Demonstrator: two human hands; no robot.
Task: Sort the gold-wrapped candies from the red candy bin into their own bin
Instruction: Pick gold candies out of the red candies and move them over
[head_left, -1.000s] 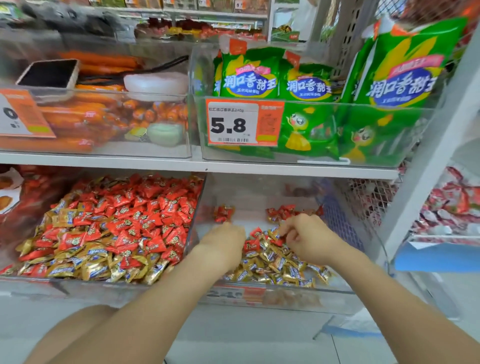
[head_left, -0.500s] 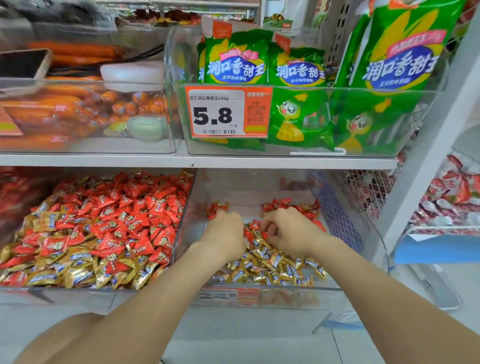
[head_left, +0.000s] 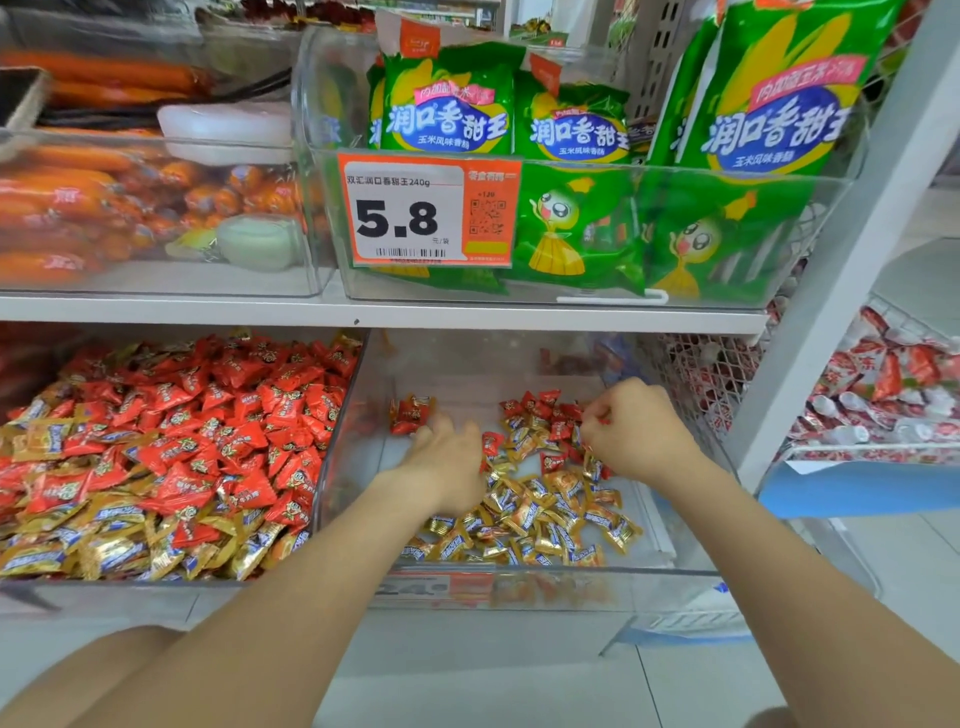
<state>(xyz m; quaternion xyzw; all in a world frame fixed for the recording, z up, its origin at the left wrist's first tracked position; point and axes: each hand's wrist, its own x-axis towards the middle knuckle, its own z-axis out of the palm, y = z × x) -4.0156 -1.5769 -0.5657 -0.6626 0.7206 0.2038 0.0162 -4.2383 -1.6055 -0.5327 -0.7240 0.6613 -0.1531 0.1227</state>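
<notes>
Plainly, the sorting was only partly done: the clear plastic bin on the left (head_left: 104, 590) held a deep heap of red candies with a band of gold-wrapped candies (head_left: 104, 545) along its front, while the clear plastic bin on the right (head_left: 644, 499) held a thinner spread of gold ones across its front half and red-wrapped candies (head_left: 540, 410) at its back. Both hands were inside the right bin. The left hand (head_left: 447, 462) lay low with its fingers stretched forward, apart and clamped on nothing, their tips at a small cluster of 2 or 3 red pieces (head_left: 410, 413) near the rear left corner. The right hand (head_left: 634, 431) was curled over the rear red pile; a sliver of red showed at its fingertips, but whether it gripped a candy I could not tell. The main risk, as I judged it, was contamination: red and gold pieces touched where the 2 piles met, so a loose scoop could drag gold wrappers out with the red or leave red ones buried. The wrappers looked slick and crinkled, so a small pinch might slip and drop a piece into the wrong bin when carried over the dividing wall. The white shelf (head_left: 467, 314) just above left little headroom, and a raised knuckle could knock it.
</notes>
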